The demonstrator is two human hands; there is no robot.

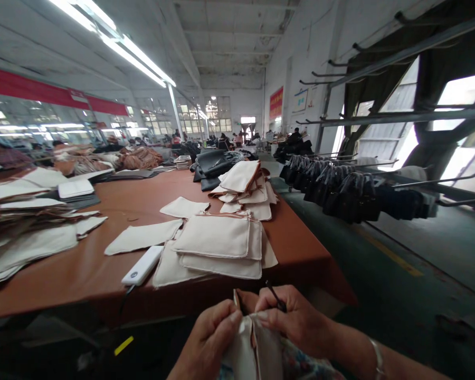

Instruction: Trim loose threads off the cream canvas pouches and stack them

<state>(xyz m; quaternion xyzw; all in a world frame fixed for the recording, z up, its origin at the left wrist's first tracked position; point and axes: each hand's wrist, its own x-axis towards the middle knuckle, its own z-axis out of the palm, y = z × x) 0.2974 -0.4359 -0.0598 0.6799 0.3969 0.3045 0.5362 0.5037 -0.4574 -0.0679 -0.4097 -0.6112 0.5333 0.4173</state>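
Note:
Low at the front, before the table edge, a cream fabric pouch piece (243, 348) with brown lining is held between both hands. My left hand (214, 332) pinches its left side, thumb and fingers closed. My right hand (285, 311) grips the top right edge near the left thumb. A thin dark tool (276, 296) sticks out between the right fingers; its tip and exact kind are hidden. An opening shows brown material down the middle of the piece. Just beyond lies a stack of similar cream pouch pieces (214, 237) on the table.
The brown-covered table (130, 206) bears a white power bank (143, 265) with a cable, more cream pieces (241, 177) and a large pile (27, 248) at left. Black bags (332, 190) hang on a rack at right. People sit far back.

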